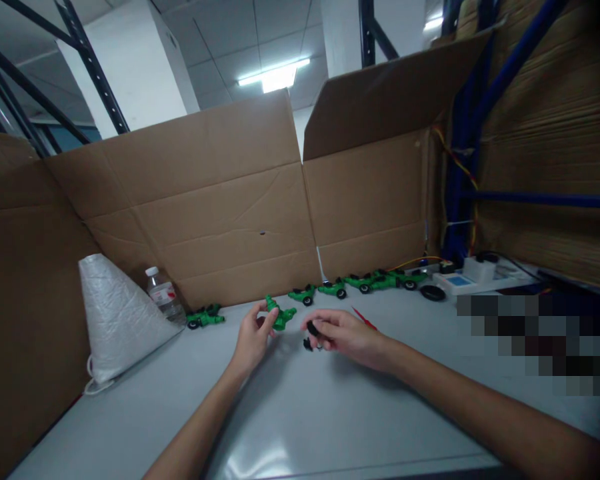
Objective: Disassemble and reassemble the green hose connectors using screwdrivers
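Near the middle of the view, my left hand [255, 334] pinches a green toy body [281, 318] that shows no wheels. My right hand [347, 335], just to its right, has its fingers closed on small black parts [308, 344], one at the fingertips and one a little lower. The two hands are apart, both over the grey table [280, 413]. Behind my right hand lies a thin red tool [364, 318], partly hidden by the hand.
Green toy vehicles [333, 289] with black wheels line the back edge. Another [205, 317] sits left, by a clear bottle [165, 293] and a silvery bag [120, 327]. A white power strip [473, 277] and black ring [433, 293] lie right. Cardboard walls [230, 213] surround the table.
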Tool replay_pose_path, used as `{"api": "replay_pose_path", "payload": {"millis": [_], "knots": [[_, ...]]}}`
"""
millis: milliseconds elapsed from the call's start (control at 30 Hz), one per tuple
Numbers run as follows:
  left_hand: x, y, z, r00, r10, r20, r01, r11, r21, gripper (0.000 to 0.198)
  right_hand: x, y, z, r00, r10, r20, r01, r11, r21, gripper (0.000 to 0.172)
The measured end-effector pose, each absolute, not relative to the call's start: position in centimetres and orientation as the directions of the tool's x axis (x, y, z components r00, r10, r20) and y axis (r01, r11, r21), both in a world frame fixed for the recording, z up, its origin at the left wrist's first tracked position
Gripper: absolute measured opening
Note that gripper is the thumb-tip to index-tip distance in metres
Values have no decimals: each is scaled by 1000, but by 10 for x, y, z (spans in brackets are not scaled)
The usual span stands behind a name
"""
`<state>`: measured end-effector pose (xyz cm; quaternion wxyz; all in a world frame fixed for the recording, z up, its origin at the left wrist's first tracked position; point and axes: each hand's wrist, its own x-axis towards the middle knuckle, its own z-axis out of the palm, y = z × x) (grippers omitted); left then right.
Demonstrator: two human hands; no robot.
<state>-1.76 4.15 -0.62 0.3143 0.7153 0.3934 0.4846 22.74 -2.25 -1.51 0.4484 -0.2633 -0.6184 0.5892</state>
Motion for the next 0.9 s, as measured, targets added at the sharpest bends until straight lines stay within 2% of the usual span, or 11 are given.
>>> {"api": "replay_pose_path", "payload": {"millis": [67,133,267,500,633,767,900], "knots": [[-16,38,-4,236,866,440,248,-492,835,47,230,-21,-13,-424,877,224,-370,58,-927,44],[-14,35,-2,241,870,431,243,-484,840,47,233,-21,-11,-408,889,208,-447,4,-894,41],[-12,33,-2,247,877,412,257,-469,845,48,238,-21,-8,-421,886,196,-493,-42,-869,35],[-12,33,-5,288,866,410,265,-483,834,47,235,-22,-11,-436,878,196,-487,-47,-872,36],[-11,31,-2,319,866,386,202,-460,865,50,233,-12,-20,-290,923,253,-385,129,-914,40],[-7,24,3,355,876,325,157,-399,903,53,230,-4,-29,-94,925,367,-106,357,-928,42],[0,15,5,430,859,277,114,-356,928,53,224,-11,-28,-66,875,480,75,484,-872,37]]}}
